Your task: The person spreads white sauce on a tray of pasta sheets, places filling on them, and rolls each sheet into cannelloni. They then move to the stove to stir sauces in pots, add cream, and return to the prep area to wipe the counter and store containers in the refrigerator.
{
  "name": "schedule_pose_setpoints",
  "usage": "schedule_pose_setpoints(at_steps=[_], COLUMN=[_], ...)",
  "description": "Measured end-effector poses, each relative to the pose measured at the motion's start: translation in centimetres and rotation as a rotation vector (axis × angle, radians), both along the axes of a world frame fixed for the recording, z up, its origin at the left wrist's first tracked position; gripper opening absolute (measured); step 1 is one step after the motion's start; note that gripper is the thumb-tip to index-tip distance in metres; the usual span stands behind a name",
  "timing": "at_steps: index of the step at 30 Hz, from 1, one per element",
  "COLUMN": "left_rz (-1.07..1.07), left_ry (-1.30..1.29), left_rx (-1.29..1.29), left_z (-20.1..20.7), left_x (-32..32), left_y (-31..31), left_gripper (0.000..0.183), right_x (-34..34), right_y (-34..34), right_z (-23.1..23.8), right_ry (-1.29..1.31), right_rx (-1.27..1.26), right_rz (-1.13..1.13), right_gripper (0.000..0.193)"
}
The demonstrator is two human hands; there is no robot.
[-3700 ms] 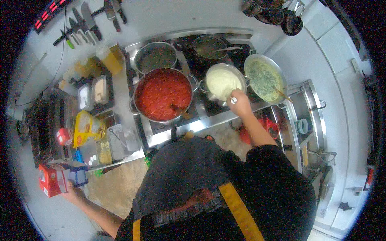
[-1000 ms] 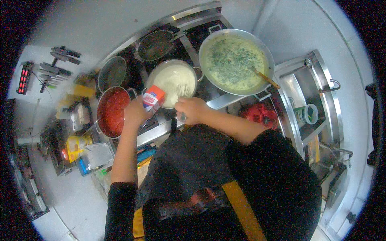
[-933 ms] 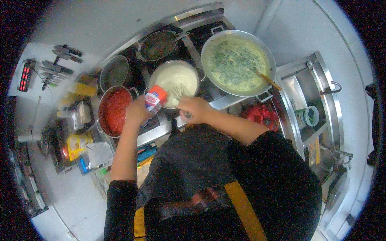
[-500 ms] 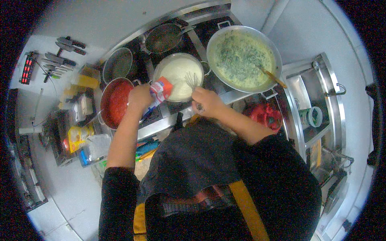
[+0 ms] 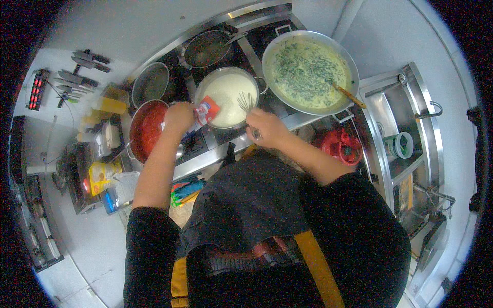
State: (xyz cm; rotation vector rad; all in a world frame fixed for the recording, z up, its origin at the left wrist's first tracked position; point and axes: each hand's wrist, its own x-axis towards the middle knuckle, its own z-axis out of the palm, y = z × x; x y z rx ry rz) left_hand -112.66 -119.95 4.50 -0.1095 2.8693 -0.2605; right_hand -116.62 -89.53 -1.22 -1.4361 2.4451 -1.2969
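My left hand [image 5: 179,117] is closed around a red, white and blue carton [image 5: 207,110], tipped toward a pot of pale creamy sauce [image 5: 226,95]. Its far end overlaps the pot's left side; whether anything flows out I cannot tell. In my right hand [image 5: 264,127] is a whisk [image 5: 247,101], its wires over the right part of the sauce. Left of the carton stands a pan of red sauce [image 5: 146,128]. To the right, a large wide pan [image 5: 308,69] holds a pale green mixture with dark leafy bits, and a wooden-handled utensil [image 5: 351,96] leans in it.
Two dark pans [image 5: 207,49] [image 5: 150,84] sit at the back and left of the stove. A red round object [image 5: 339,146] is below the large pan. On the right is a steel sink [image 5: 393,120] with a white tub [image 5: 399,146]. Knives [image 5: 77,79] hang on the left wall.
My left hand has shifted slightly with the carton, which stays over the pot's left side. The whisk has barely moved. The view has tilted a little.
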Motion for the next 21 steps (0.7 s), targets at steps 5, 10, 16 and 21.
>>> schedule_pose_setpoints(at_steps=[5,10,16,21], left_rz=[-0.132,-0.194,-0.185,-0.248], left_ry=[0.096,0.148,0.186,0.234], left_rx=[-0.089,-0.181,-0.262,-0.302], left_z=[-0.1,1.1,3.3,4.0], left_x=[-0.9,-2.8,-3.2,-2.4], left_y=[-0.7,0.1,2.2,2.5], left_gripper=[0.020,0.016,0.016,0.017], right_x=[0.4,-0.4,0.1,1.0], right_y=[-0.3,-3.4,-5.2,-4.5], right_z=[0.3,-2.0,-2.6,-1.5], right_ry=[-0.102,-0.081,0.073,0.059], right_rx=[-0.151,-0.141,0.043,-0.013], right_rz=[0.143,0.315,0.163,0.329], right_gripper=[0.016,0.019,0.018,0.020])
